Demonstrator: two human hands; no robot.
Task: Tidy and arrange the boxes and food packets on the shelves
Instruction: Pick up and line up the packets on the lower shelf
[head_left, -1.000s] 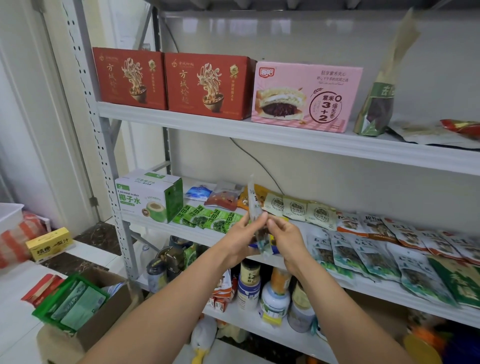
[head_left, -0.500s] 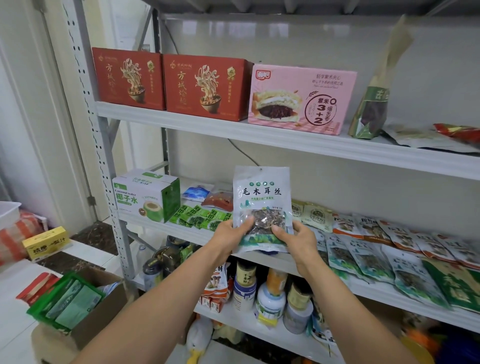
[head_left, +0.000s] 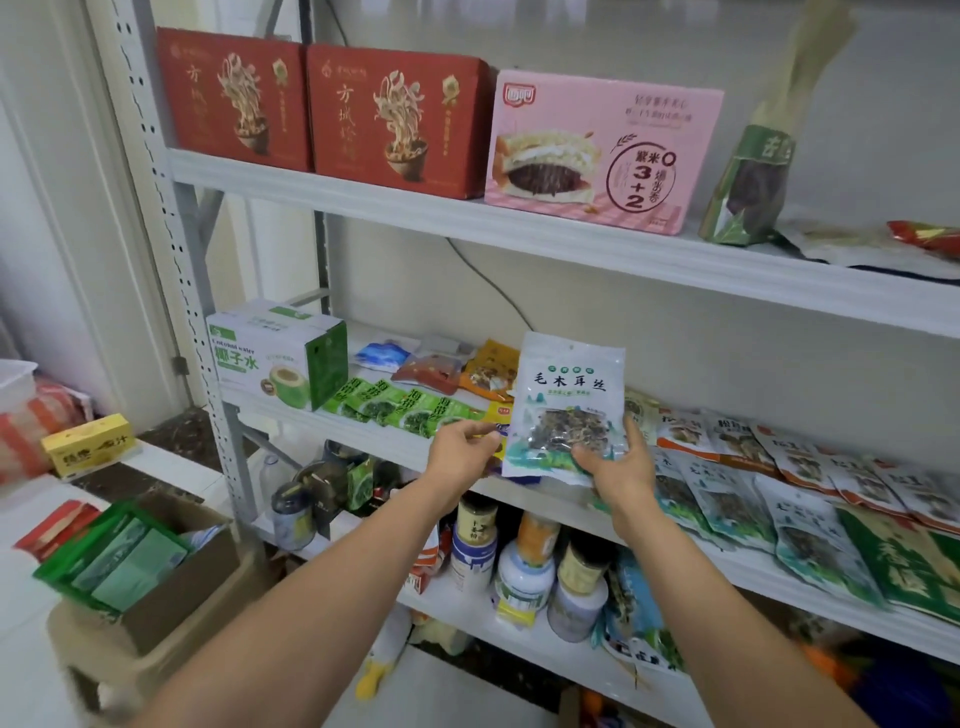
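Head: right hand (head_left: 618, 467) holds 毛木耳丝 packet (head_left: 567, 385).

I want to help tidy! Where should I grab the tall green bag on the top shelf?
Probably hold the green bag round its wide lower part, from the front: it stands upright, and its pale top looks thin and floppy.
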